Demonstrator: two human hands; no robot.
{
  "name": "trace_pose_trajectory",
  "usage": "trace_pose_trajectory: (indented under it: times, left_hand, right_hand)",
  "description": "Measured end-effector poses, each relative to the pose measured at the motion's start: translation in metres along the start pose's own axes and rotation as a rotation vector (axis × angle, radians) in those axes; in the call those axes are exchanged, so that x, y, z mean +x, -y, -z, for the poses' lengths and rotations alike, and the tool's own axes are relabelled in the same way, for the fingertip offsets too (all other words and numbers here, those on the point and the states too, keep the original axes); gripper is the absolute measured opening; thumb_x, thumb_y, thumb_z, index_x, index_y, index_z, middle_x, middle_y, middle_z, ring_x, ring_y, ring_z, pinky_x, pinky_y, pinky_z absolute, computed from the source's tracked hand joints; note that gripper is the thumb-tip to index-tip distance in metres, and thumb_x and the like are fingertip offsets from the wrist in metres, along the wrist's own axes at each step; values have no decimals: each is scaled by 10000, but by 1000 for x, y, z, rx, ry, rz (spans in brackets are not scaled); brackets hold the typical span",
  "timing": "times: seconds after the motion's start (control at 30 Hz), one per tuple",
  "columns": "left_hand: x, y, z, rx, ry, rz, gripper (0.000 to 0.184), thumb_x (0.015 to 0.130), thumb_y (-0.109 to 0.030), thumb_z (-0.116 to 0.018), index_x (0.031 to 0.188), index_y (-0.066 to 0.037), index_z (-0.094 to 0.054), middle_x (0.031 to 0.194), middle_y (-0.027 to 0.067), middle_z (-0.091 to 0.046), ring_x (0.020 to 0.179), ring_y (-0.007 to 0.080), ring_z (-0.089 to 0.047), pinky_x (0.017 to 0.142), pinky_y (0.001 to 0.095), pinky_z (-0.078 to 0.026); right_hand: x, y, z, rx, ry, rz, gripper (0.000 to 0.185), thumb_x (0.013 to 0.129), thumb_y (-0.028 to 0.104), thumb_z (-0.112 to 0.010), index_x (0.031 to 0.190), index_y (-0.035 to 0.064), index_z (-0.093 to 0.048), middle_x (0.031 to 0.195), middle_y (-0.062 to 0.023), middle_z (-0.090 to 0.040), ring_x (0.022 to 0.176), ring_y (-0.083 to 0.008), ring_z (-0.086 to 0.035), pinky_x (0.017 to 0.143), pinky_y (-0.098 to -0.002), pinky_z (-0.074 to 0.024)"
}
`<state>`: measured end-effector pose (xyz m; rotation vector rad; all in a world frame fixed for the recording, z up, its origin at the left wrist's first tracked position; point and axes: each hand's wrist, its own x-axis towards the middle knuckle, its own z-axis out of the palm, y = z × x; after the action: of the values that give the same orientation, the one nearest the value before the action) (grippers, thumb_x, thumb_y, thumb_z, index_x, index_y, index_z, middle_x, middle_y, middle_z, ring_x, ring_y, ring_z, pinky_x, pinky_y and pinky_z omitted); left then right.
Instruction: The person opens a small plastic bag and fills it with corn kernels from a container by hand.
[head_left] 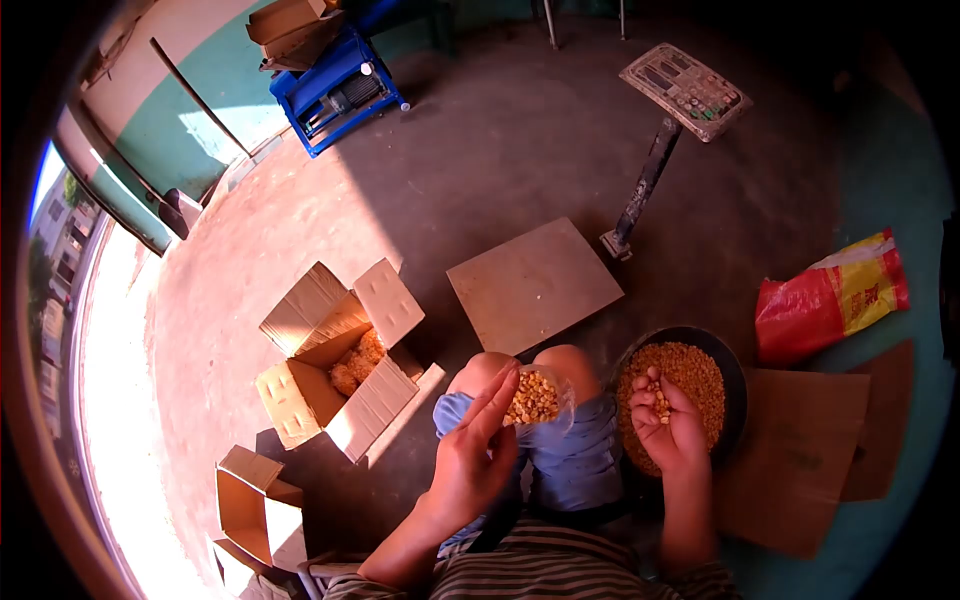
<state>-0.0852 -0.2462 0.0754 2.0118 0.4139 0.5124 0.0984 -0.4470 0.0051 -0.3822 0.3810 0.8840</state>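
My left hand (475,455) is closed on the edge of a clear plastic bag (533,396) part-filled with yellow kernels, above my knees. Over a dark round basin (735,380) full of orange-yellow kernels (690,368), my right hand (668,420) is palm up with its fingers curled around a small heap of kernels. The basin stands on the floor to the right of my legs. The bag's mouth is partly hidden by my left hand.
A platform scale (535,285) with a display post (648,185) stands ahead. Open cardboard boxes (390,300) (245,510) are at left. At right lie a red and yellow sack (830,300) and flat cardboard (800,450). A blue machine (340,95) stands far back.
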Motion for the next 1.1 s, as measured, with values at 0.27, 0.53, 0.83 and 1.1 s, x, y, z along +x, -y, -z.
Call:
trace_pose_trajectory:
  times: [0.27,0.53,0.83,1.1]
  left_hand:
    - [-3,-3,0,-38,-10,20,604,833,116,-539,1416,-33,-486,1428,166,-519,776,152,-644,660,249,-508]
    - [-7,6,1,-56,-22,-1,657,812,158,-510,1436,-44,-473,1462,136,-490,746,68,-562,643,218,-475]
    - [-7,8,4,-53,-29,-27,650,818,152,-519,1438,-34,-463,1458,159,-490,739,73,-565,634,225,-477]
    - [-6,7,5,-74,-26,-14,657,816,174,-500,1439,-29,-462,1473,161,-473,739,63,-565,628,213,-471]
  right_hand:
    - [-12,-57,-66,-277,276,-374,279,1027,146,-444,1218,-2,-584,1245,-146,-579,1102,-211,-579,866,-312,-493]
    - [8,-93,-71,-393,283,-298,251,1012,99,-475,1205,33,-621,1218,-67,-611,1136,-172,-576,982,-331,-468]
    - [11,-97,-82,-477,229,-298,208,999,97,-519,1167,65,-636,1136,-31,-624,1042,-116,-590,904,-266,-484]
    - [8,-92,-85,-490,241,-305,217,989,102,-538,1189,63,-615,1159,-27,-619,1084,-100,-572,918,-263,-472]
